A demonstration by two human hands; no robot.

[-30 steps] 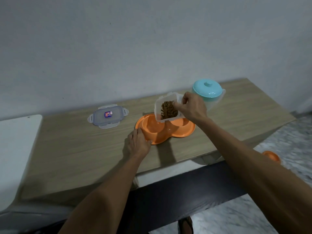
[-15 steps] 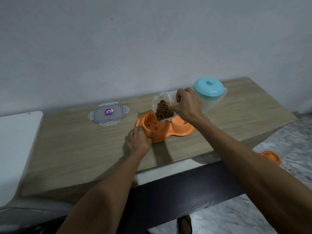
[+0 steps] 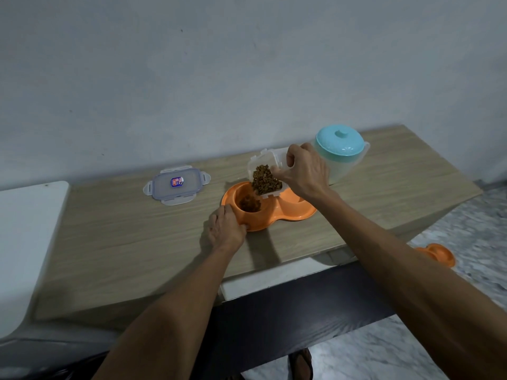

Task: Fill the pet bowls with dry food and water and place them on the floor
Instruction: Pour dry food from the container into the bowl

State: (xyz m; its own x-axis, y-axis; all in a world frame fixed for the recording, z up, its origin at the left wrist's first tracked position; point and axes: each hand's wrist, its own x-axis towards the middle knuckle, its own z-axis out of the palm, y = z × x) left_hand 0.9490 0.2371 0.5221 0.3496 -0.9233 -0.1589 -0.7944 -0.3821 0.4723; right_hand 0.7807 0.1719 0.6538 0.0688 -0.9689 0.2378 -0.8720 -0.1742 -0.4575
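Observation:
An orange double pet bowl (image 3: 288,215) sits on the wooden table (image 3: 137,237). My left hand (image 3: 225,229) grips its near left rim. My right hand (image 3: 306,171) holds a clear plastic container (image 3: 264,174) tilted over the left cup. Brown dry food (image 3: 267,182) fills the container's lower side, and a small heap of it (image 3: 249,205) lies in the left cup. The right cup is partly hidden behind my right wrist. A clear water pitcher with a teal lid (image 3: 340,144) stands just behind my right hand.
The container's clear lid (image 3: 177,185) lies flat on the table to the left of the bowl. A second orange pet bowl (image 3: 436,253) sits on the marble floor at the right. A white surface (image 3: 27,242) borders the table on the left.
My right hand has tipped the container further and moved it over the left cup. Dry food now lies in that cup. My left hand has stayed on the bowl's rim.

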